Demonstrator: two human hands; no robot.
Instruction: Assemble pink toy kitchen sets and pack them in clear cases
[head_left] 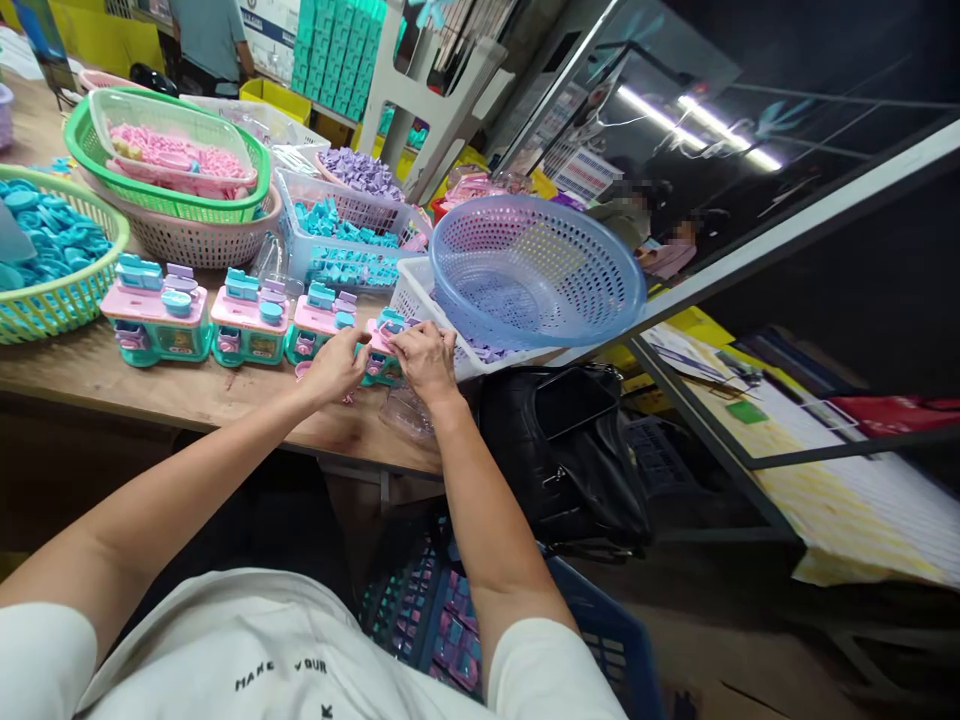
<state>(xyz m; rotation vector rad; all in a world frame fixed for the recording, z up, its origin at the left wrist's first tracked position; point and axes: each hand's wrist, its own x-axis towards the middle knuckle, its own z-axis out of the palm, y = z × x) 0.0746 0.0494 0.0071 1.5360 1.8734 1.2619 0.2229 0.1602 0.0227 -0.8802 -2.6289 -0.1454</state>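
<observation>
A row of small toy kitchen units, pink on top and teal below, stands along the front of the wooden table [247,395]. The rightmost toy kitchen unit [380,368] is between my two hands and partly covered by them. My right hand [426,362] has its fingers closed at the top of this unit, over pink and blue pieces. At its left side, my left hand [339,368] has its thumb and fingers pressed together; what they pinch is hidden. To the left stand another toy kitchen unit [306,330] and more like it.
Behind the row stand a blue basket [296,262] of blue parts and a green basket [79,150] with pink parts. A large blue colander [540,270] rests on a white basket [409,290] at right. A black bag [562,460] hangs beside the table. A person [210,45] is behind.
</observation>
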